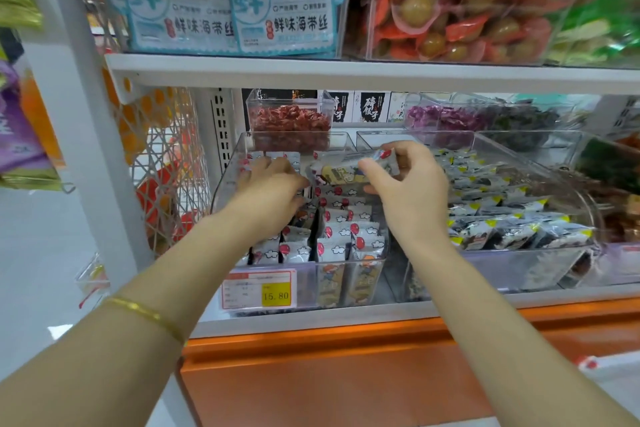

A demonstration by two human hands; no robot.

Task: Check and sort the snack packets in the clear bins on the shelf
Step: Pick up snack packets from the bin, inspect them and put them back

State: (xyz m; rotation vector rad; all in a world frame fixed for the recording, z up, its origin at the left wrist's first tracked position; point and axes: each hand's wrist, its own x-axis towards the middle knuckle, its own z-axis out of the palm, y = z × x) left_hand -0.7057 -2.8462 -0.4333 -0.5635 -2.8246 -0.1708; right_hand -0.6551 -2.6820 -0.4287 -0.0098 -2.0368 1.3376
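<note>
We pinch one packet (346, 172) in our right hand (412, 187) over the clear bin (227, 178); left hand (273, 185) is buried among packets (346, 230), grip unclear tbh

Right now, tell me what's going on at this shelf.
A person is sorting the left clear bin of white snack packets. The right hand pinches one packet, lifted above the rows. The left hand rests on packets at the bin's back. The neighbouring bin of yellow-cornered packets is not being touched.
</note>
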